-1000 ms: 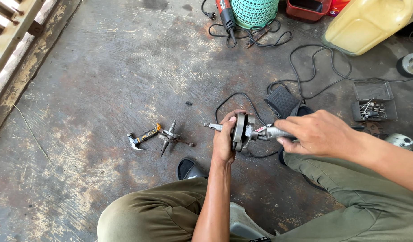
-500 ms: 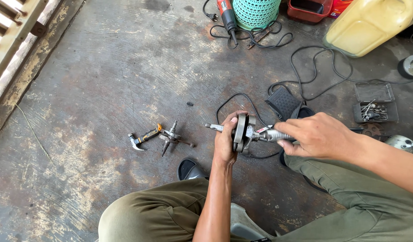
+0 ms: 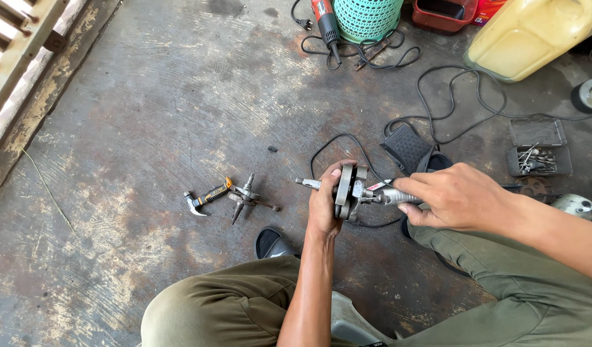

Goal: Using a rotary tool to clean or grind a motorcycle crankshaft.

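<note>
From the head camera, the left hand (image 3: 327, 205) wraps its fingers around a round, grey metal crankshaft (image 3: 347, 191) held above the rough concrete floor (image 3: 148, 96). The right hand (image 3: 453, 196) grips a thin silvery tool (image 3: 391, 196) pressed against it. A small hammer (image 3: 205, 198) lies nearby, and black cords (image 3: 437, 103) curl behind.
</note>
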